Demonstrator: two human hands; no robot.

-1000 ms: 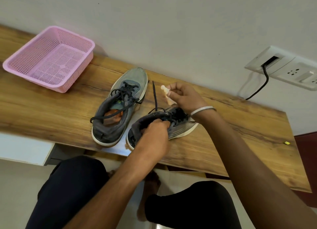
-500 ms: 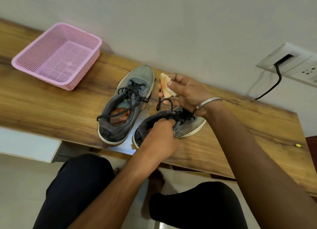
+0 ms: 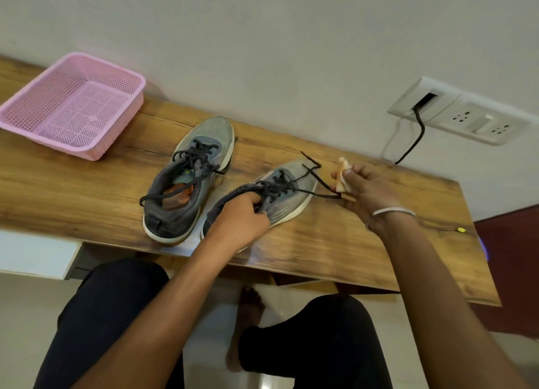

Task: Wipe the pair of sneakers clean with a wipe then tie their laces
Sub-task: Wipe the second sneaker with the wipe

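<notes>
Two grey sneakers with black laces lie on the wooden shelf. The left sneaker stands free, its laces loose over the collar. My left hand grips the collar and tongue of the right sneaker, which lies tilted toward the right. My right hand is off the toe of that shoe; it pinches a crumpled pale wipe between thumb and fingers and also holds a black lace stretched out from the shoe.
An empty pink mesh basket sits at the shelf's far left. A wall socket plate with a black cable is at the right. My knees are under the shelf's front edge. A small yellow object lies near the right end.
My right hand has moved right and away from the shoe, drawing the lace out taut. The right sneaker has turned so its toe now shows. The view has shifted.
</notes>
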